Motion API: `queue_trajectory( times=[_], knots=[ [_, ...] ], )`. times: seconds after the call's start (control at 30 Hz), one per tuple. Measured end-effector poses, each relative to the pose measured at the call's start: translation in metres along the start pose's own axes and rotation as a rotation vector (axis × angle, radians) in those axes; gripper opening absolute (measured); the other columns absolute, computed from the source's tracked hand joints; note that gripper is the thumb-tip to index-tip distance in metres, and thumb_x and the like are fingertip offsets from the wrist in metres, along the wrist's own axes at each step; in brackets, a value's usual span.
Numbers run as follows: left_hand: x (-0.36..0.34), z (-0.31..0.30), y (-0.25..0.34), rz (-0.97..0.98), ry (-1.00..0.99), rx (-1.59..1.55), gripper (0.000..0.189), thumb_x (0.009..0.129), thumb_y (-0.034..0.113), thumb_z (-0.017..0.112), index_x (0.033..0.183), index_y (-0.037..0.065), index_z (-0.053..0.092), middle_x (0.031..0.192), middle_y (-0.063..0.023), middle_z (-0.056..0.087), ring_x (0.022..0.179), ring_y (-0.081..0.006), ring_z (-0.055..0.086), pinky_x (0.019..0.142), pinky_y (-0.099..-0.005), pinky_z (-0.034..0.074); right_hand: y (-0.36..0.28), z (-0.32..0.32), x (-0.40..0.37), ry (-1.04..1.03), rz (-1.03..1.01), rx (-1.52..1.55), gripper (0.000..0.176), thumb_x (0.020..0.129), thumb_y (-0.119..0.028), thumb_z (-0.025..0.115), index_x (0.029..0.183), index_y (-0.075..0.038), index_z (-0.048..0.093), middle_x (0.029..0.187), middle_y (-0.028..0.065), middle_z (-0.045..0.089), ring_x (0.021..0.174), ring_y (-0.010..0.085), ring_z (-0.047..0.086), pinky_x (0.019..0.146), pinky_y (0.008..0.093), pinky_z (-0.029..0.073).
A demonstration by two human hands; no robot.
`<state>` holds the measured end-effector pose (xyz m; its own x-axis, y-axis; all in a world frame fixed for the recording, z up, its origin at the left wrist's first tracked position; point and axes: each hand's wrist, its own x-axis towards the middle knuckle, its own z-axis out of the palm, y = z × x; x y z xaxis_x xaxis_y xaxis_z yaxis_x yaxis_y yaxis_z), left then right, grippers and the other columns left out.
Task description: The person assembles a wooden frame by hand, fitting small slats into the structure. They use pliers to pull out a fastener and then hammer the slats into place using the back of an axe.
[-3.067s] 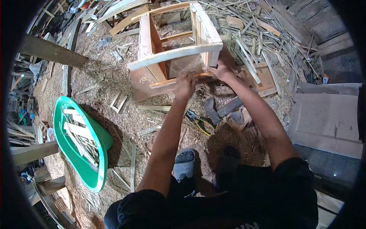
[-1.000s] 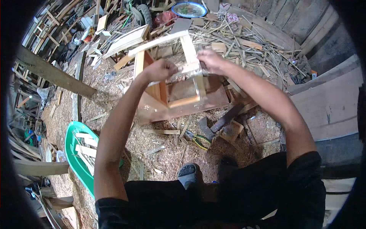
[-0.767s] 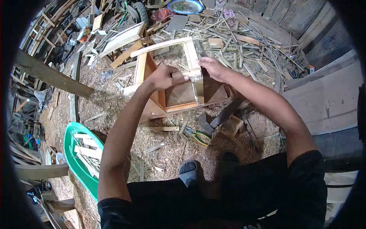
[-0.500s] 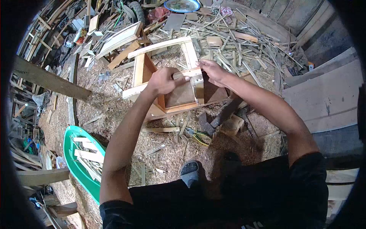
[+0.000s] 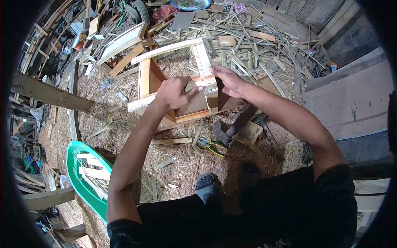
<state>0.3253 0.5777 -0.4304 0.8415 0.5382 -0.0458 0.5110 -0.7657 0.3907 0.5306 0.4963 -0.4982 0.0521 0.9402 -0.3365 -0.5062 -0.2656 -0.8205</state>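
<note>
A wooden frame [image 5: 145,78] of pale rails and brown panels, like a small piece of furniture, lies on the floor in front of me. My left hand [image 5: 173,93] is closed over its near rail, with the thumb stretched along the wood toward the corner joint. At that joint, my right hand [image 5: 228,81] has thumb and forefinger pinched together beside the upright piece. Whatever sits between those fingertips is too small to make out. Below the frame's right side lie a hammer [image 5: 232,129] and yellow-handled pliers [image 5: 216,148].
A green plastic tub [image 5: 74,165] with wood offcuts stands at the left. Scrap sticks [image 5: 248,49] pile up behind the frame. A wooden post [image 5: 51,93] slants in from the left, and boards [image 5: 347,103] lean at the right. Sawdust covers the floor around my sandal [image 5: 204,188].
The whole view has shifted slightly, so the frame and floor items appear a little further left. Both hands stay at the same corner of the frame, with only slight finger movement.
</note>
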Motion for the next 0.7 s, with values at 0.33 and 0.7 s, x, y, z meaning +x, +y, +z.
queue_trajectory(
  times=[0.33, 0.7],
  knots=[
    [-0.003, -0.009, 0.001, -0.019, -0.054, -0.063, 0.053, 0.086, 0.055, 0.061, 0.099, 0.005, 0.071, 0.072, -0.0213, 0.066, 0.073, -0.0382, 0.066, 0.071, -0.0478, 0.052, 0.004, -0.007, 0.017, -0.075, -0.160, -0.088, 0.028, 0.102, -0.026, 0.049, 0.113, -0.003, 0.058, 0.105, 0.0050, 0.064, 0.099, 0.0132, 0.059, 0.088, 0.0319, 0.047],
    [0.012, -0.014, -0.023, 0.046, 0.012, -0.403, 0.052, 0.082, 0.042, 0.072, 0.112, 0.002, 0.060, 0.102, -0.0222, 0.066, 0.098, -0.0323, 0.064, 0.087, -0.0414, 0.048, 0.005, 0.006, 0.029, 0.025, -0.265, -0.249, 0.034, 0.102, -0.029, 0.051, 0.114, 0.002, 0.057, 0.105, 0.0070, 0.062, 0.099, 0.0127, 0.054, 0.089, 0.0302, 0.043]
  ],
)
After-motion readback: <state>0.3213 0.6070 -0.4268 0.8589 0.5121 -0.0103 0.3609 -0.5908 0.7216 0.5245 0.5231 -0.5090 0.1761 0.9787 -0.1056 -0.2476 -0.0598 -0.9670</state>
